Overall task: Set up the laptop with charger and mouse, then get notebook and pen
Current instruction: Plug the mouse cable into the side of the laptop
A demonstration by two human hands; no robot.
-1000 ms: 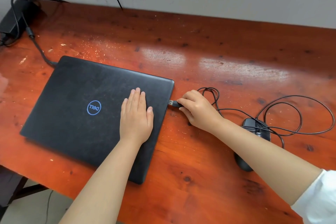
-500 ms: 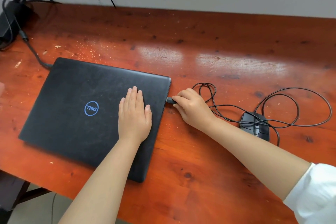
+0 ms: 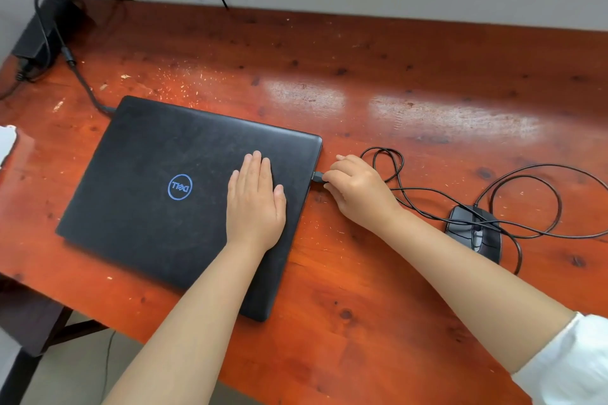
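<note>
- The right hand (image 3: 357,189) is pinching the mouse's USB plug (image 3: 317,177) between curled fingertips, and the plug is sitting right at the laptop's right edge; whether it is fully seated in the port cannot be told.
- The left hand (image 3: 255,204) is lying flat on the laptop's lid, fingers straight and together, palm pressing down on the right half of the lid, to the right of the blue round logo (image 3: 180,187).
- The laptop (image 3: 158,207) is lying closed on the red-brown wooden table (image 3: 394,82), turned a little askew, with its near right corner reaching close to the table's front edge.
- The mouse cable (image 3: 513,187) is running from the plug in loose loops to the right of the laptop, crossing over the mouse.
- The black mouse (image 3: 473,232) is sitting well to the right of the laptop, partly behind the right forearm.
- The charger cable (image 3: 86,89) is meeting the laptop at its far left corner and leading back to the black power brick (image 3: 36,39), which is resting beyond the laptop at the table's far left corner by the wall.
- A white object (image 3: 6,145) is showing to the left of the laptop at the frame's edge; what it is cannot be told.
</note>
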